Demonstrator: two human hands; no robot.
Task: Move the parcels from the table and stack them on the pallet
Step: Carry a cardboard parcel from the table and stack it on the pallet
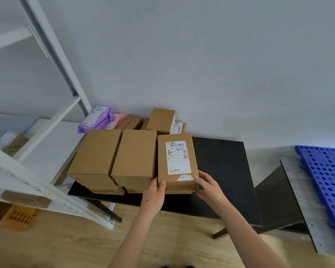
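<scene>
On the black table (220, 161) stand several brown cardboard parcels. The rightmost front one is a labelled parcel (175, 151) with a white shipping label on top. My left hand (155, 192) grips its near left corner, thumb on the front face. My right hand (207, 187) holds its near right corner, fingers curled along the side. Two plain parcels (97, 153) (134, 155) stand to its left, each on top of another box. The blue perforated pallet (329, 182) lies at the far right edge.
Behind the front row lie more brown boxes (161, 119), a purple mailer bag (99, 118) and a pink one (117, 119). A white metal shelving rack (52, 120) stands on the left. A grey metal plate (302, 200) edges the pallet. Wooden floor lies below.
</scene>
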